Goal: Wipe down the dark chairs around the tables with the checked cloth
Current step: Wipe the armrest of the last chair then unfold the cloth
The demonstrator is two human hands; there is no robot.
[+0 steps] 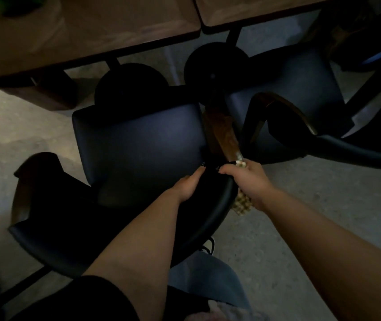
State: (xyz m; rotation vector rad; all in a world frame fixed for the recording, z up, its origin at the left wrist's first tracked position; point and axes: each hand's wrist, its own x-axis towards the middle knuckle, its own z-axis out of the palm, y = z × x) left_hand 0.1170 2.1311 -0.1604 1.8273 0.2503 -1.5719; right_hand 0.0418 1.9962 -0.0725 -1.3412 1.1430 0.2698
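A dark padded chair (138,144) with wooden armrests stands below me, its curved backrest nearest to me. My right hand (247,179) grips the checked cloth (242,203) against the right end of the backrest, where the wooden armrest (222,135) meets it. The cloth hangs down under my palm. My left hand (188,186) rests on the inner face of the backrest with straight fingers, close beside the right hand.
A second dark chair (300,89) stands to the right, almost touching the first. Two wooden tables (87,35) with black round pedestal bases (131,86) lie beyond. Pale concrete floor (300,216) shows left and right. My shoe (209,246) is under the backrest.
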